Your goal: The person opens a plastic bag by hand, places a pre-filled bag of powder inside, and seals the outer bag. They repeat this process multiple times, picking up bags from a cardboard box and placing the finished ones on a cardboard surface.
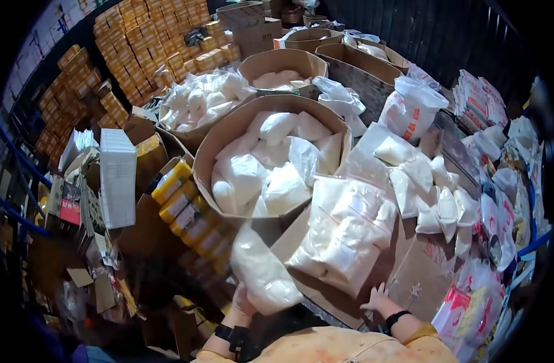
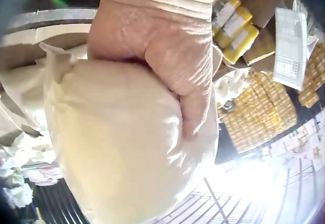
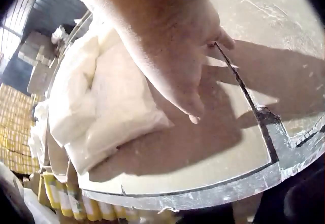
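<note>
A clear plastic bag of pale powder [image 1: 262,272] is in my left hand [image 1: 244,300], in front of the round cardboard bin. In the left wrist view the thumb lies along the bag's face; the other fingers are hidden behind it. My right hand [image 1: 381,299] has its fingers spread, low over the cardboard sheet [image 3: 218,143] on the work surface, and holds nothing. Just beyond it lies a large clear bag packed with smaller white bags [image 1: 343,236]. In the right wrist view this bag lies beside the thumb.
The round cardboard bin [image 1: 203,142] ahead contains several white powder bags. More small white bags [image 1: 425,181] lie at the right. Yellow packs [image 1: 183,199] and a white plastic crate [image 1: 118,175] stand at the left. Orange boxes [image 1: 147,48] are stacked behind.
</note>
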### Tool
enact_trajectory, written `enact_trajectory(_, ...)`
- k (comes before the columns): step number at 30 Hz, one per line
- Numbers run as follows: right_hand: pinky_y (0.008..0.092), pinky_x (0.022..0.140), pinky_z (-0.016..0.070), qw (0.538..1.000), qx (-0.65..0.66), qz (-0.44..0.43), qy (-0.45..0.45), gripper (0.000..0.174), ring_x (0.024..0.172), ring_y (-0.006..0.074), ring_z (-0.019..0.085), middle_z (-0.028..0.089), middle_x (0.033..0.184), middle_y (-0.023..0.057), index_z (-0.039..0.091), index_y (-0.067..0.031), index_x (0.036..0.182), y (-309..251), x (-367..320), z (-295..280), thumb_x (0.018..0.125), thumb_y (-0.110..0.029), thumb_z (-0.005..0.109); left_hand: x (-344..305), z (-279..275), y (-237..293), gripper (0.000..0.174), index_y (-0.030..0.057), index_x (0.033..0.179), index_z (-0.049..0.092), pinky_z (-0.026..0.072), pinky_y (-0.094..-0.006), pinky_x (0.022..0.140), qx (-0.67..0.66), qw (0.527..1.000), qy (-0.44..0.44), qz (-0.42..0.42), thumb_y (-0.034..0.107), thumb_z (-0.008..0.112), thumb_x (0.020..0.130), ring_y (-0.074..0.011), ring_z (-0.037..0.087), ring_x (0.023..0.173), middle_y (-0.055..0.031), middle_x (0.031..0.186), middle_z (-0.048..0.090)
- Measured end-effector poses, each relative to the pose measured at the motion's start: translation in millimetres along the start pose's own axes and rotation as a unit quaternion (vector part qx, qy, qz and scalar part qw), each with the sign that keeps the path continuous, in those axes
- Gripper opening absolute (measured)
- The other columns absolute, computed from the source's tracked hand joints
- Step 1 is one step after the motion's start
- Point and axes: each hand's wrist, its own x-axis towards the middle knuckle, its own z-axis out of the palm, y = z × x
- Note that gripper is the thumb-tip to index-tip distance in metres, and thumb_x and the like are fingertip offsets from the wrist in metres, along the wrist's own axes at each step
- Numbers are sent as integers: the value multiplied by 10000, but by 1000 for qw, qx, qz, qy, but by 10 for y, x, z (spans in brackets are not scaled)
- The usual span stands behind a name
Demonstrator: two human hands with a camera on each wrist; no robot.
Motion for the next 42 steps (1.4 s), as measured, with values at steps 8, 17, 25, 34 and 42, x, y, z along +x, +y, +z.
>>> enact_trajectory(8, 425, 1064, 152, 995, -67, -17, -72, 1166, 1295, 472, 41, 56, 1353, 391, 165, 100, 1333, 66, 83, -60, 583, -665, 627, 418, -456, 131, 626, 8, 1253, 401, 403, -395, 942, -60, 976, 73, -198, 310, 650, 764, -250, 519, 1072, -128, 1206, 511)
enact_trajectory(17, 416, 1068, 170, 990, -110, -44, -83, 1178, 1260, 533, 47, 195, 1367, 316, 270, 170, 1258, 224, 274, 136, 579, -757, 531, 1132, -337, 847, 595, 10, 1247, 405, 405, -398, 937, 52, 980, 50, -184, 245, 644, 756, -258, 523, 1069, -128, 1188, 523)
enact_trajectory(25, 431, 1059, 180, 987, -93, -25, -128, 1175, 1262, 523, 72, 158, 1339, 379, 248, 149, 1282, 140, 242, 43, 583, -751, 536, 790, -1045, 196, 613, 1, 1268, 379, 373, -426, 967, -82, 940, 167, -286, 316, 610, 796, -298, 490, 1105, -146, 1215, 502)
enact_trajectory(34, 439, 1033, 233, 995, -30, 0, -92, 1008, 1253, 501, 168, 330, 1269, 360, 423, 138, 1181, 17, 182, -64, 611, -676, 591, 3574, 631, 3466, 621, -11, 1108, 476, 431, -294, 863, 129, 952, 27, 275, 554, 382, 866, -248, 550, 948, -115, 1057, 563)
enact_trajectory(42, 492, 1050, 141, 990, -4, -8, -138, 815, 1181, 521, 291, 544, 1038, 312, 591, 132, 937, -125, 318, -165, 657, -633, 573, 3082, -583, 1505, 559, 86, 1315, 242, 482, -312, 604, 399, 901, 62, -156, 184, 532, 847, -185, 570, 771, -107, 983, 541)
